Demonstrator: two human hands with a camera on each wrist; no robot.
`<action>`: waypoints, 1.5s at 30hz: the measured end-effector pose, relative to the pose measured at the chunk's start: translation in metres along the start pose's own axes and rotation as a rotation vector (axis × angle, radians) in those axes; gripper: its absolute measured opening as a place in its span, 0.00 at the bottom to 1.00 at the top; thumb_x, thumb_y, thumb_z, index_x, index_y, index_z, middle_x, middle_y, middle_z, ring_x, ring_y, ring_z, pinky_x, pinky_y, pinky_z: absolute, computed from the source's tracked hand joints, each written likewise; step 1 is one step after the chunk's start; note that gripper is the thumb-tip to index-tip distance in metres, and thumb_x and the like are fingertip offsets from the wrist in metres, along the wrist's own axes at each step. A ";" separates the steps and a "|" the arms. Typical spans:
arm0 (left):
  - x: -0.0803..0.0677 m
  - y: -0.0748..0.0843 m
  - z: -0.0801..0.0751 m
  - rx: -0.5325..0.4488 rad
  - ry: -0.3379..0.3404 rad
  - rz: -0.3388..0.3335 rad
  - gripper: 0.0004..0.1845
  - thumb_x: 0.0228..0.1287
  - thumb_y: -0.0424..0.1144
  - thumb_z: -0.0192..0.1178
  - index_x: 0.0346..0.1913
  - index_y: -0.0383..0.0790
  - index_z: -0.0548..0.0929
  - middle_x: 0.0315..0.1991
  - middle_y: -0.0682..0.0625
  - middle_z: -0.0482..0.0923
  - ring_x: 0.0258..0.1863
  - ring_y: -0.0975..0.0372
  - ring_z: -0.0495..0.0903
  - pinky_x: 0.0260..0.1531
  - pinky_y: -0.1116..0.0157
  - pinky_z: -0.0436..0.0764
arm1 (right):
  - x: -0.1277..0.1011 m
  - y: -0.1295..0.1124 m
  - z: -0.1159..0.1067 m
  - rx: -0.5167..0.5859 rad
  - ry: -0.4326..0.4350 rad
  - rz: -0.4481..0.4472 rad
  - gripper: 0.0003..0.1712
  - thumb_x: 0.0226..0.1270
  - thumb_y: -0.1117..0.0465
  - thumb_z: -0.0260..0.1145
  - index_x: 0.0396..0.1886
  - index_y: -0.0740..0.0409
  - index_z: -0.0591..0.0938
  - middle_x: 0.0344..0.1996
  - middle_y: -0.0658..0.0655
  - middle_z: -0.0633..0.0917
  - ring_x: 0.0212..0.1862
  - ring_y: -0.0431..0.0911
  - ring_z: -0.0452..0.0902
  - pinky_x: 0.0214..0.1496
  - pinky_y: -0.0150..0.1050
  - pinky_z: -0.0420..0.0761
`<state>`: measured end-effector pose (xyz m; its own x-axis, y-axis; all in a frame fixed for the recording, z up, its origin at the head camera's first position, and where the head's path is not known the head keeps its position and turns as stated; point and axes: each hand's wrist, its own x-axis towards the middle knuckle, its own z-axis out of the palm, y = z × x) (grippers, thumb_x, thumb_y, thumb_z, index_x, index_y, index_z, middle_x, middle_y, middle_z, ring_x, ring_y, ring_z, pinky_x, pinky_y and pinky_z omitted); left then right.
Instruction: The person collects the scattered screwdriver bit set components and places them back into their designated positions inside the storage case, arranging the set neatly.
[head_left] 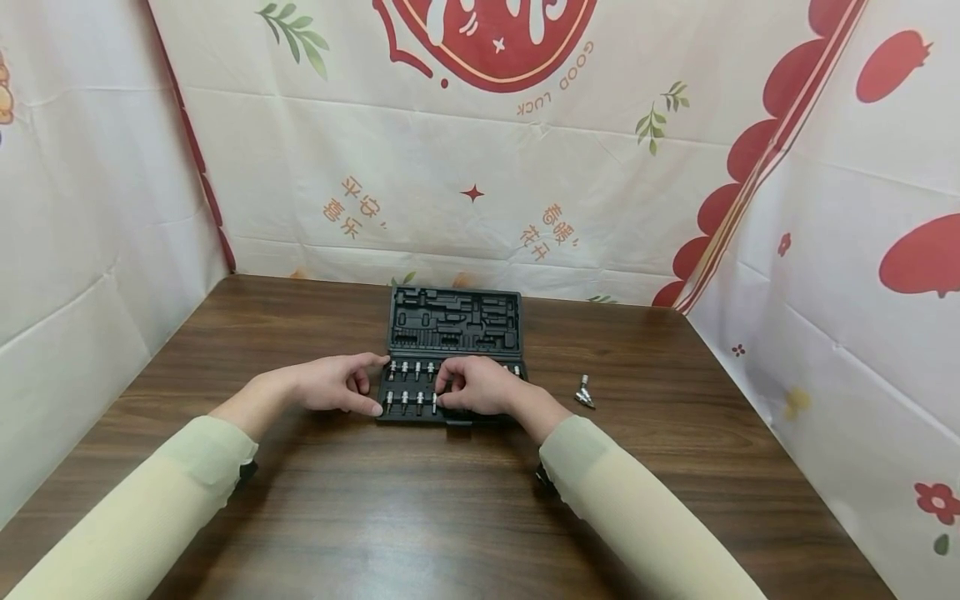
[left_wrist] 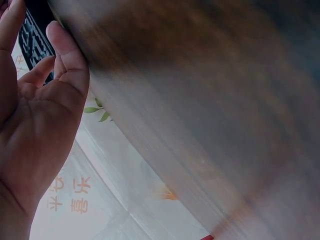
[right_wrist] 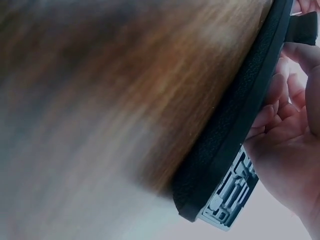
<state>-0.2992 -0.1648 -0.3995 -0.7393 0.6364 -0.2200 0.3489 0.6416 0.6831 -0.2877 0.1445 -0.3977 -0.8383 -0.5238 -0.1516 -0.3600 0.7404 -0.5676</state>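
Black case (head_left: 454,321), brown wood-grain table (head_left: 420,517).

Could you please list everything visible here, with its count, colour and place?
tool case: one, black, open, at the middle of the table, lid half on the far side
bits: silvery, standing in two rows in the near half of the case; count uncertain, part hidden by the hand
loose metal piece: one, silvery, on the table right of the case
table: one, dark brown wood
backdrop cloth: white with red and green prints, on three sides of the table
sleeves: two, pale green
left hand: at the case's left edge, fingertips touching it
right hand: fingers curled over the bits in the near half
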 end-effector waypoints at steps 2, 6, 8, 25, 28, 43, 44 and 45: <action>0.000 0.001 0.000 -0.001 -0.001 -0.004 0.50 0.70 0.50 0.76 0.86 0.36 0.62 0.46 0.44 0.80 0.37 0.59 0.80 0.41 0.61 0.81 | -0.001 0.001 -0.001 0.012 -0.003 -0.005 0.04 0.77 0.54 0.74 0.44 0.44 0.86 0.29 0.47 0.83 0.31 0.40 0.76 0.43 0.39 0.77; 0.000 0.001 0.000 -0.003 -0.003 -0.007 0.51 0.70 0.51 0.76 0.86 0.37 0.61 0.46 0.44 0.80 0.36 0.59 0.80 0.40 0.61 0.81 | -0.005 0.003 -0.005 0.030 -0.012 -0.017 0.04 0.77 0.54 0.74 0.45 0.45 0.87 0.31 0.47 0.85 0.33 0.40 0.77 0.45 0.39 0.78; -0.001 0.001 -0.001 -0.001 -0.003 -0.009 0.51 0.70 0.51 0.76 0.87 0.38 0.61 0.45 0.44 0.79 0.36 0.59 0.79 0.40 0.61 0.80 | -0.007 0.004 -0.009 0.035 -0.017 -0.020 0.04 0.77 0.53 0.74 0.46 0.44 0.88 0.33 0.47 0.87 0.34 0.40 0.78 0.46 0.40 0.79; 0.000 -0.004 0.000 0.020 0.004 -0.027 0.50 0.70 0.52 0.76 0.87 0.40 0.62 0.46 0.45 0.80 0.36 0.59 0.79 0.41 0.59 0.80 | -0.061 0.038 -0.042 0.096 0.152 -0.015 0.08 0.82 0.53 0.69 0.51 0.48 0.89 0.40 0.50 0.87 0.39 0.44 0.80 0.44 0.41 0.81; 0.000 -0.002 0.000 0.022 0.003 -0.029 0.51 0.70 0.53 0.76 0.87 0.40 0.62 0.46 0.45 0.80 0.37 0.59 0.80 0.42 0.60 0.80 | -0.075 0.051 -0.049 0.098 0.186 0.018 0.07 0.82 0.53 0.69 0.50 0.48 0.89 0.40 0.50 0.87 0.41 0.45 0.80 0.45 0.41 0.81; -0.003 0.002 -0.001 0.018 0.005 -0.014 0.50 0.71 0.51 0.76 0.87 0.38 0.62 0.47 0.45 0.79 0.38 0.58 0.78 0.42 0.61 0.79 | -0.146 0.109 -0.077 0.017 0.290 0.130 0.08 0.82 0.56 0.70 0.50 0.54 0.89 0.38 0.53 0.87 0.39 0.45 0.78 0.39 0.36 0.79; -0.003 0.002 -0.001 0.020 0.005 -0.013 0.50 0.71 0.51 0.76 0.87 0.38 0.62 0.47 0.45 0.79 0.39 0.58 0.78 0.42 0.61 0.79 | -0.149 0.112 -0.078 0.004 0.294 0.132 0.07 0.81 0.57 0.70 0.50 0.54 0.89 0.38 0.52 0.87 0.39 0.45 0.78 0.40 0.36 0.79; -0.002 0.002 -0.001 0.022 0.007 -0.018 0.50 0.71 0.52 0.76 0.86 0.39 0.62 0.46 0.45 0.80 0.39 0.58 0.78 0.42 0.61 0.79 | -0.151 0.115 -0.078 -0.016 0.296 0.134 0.06 0.81 0.58 0.71 0.50 0.54 0.89 0.38 0.51 0.87 0.39 0.45 0.78 0.40 0.36 0.79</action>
<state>-0.2974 -0.1652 -0.3970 -0.7497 0.6217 -0.2267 0.3486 0.6622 0.6633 -0.2348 0.3418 -0.3774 -0.9604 -0.2779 0.0195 -0.2431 0.8019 -0.5457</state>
